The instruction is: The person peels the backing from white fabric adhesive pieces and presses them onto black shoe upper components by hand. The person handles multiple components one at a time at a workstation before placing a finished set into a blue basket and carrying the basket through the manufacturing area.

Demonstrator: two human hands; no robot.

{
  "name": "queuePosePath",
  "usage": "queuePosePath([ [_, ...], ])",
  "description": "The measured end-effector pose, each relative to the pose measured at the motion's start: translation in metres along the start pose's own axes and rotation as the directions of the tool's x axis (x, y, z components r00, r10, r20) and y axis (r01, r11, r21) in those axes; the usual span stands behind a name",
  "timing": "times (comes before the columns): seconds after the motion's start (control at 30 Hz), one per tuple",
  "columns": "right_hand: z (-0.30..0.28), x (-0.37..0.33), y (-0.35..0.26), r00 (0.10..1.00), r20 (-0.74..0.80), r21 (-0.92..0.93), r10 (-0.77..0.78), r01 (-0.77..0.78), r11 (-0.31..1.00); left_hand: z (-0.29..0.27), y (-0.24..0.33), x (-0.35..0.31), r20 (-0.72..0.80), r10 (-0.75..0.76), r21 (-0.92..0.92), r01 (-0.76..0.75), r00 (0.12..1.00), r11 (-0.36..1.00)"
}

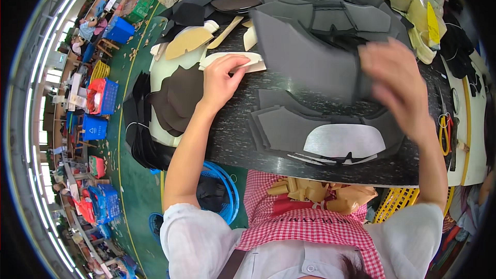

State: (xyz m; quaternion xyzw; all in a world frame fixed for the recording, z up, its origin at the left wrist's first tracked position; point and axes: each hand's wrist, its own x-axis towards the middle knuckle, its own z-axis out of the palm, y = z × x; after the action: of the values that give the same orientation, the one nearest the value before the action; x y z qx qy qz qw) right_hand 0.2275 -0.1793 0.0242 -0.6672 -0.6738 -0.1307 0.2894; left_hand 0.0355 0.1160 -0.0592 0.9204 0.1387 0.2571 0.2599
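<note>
My left hand (221, 78) is closed, thumb and finger pinched at a cream curved strip (254, 65) on the dark speckled tabletop (227, 139). To the right, my right hand (397, 85) is smeared by motion, its fingers at the right edge of a large grey sheet piece (305, 54). That piece is blurred as well, and whether the fingers grip it cannot be made out. Closer to me lies a stack of curved grey pieces (279, 126) with a shiny silver half-moon piece (343, 140) on top.
Dark grey cut pieces (330, 18) are heaped at the far side. Brown rounded pieces (178, 98) and a tied black bundle (142, 129) lie left. Orange-handled scissors (444, 134) rest at the right edge. A blue basket (227, 191) stands below the table's front edge.
</note>
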Motion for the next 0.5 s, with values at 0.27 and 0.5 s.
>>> queuePosePath([
  [0.27,0.028,-0.055,-0.05,0.893,0.422,0.103,0.16,-0.222,0.969,-0.017,-0.016,0.003,0.077,0.401,0.015,-0.403,0.913,0.915],
  [0.5,0.053,-0.008,-0.067,0.983,0.136,0.311,0.127,-0.164,0.936,-0.024,0.032,-0.012,-0.078,0.769,0.405,-0.684,0.635,0.606],
])
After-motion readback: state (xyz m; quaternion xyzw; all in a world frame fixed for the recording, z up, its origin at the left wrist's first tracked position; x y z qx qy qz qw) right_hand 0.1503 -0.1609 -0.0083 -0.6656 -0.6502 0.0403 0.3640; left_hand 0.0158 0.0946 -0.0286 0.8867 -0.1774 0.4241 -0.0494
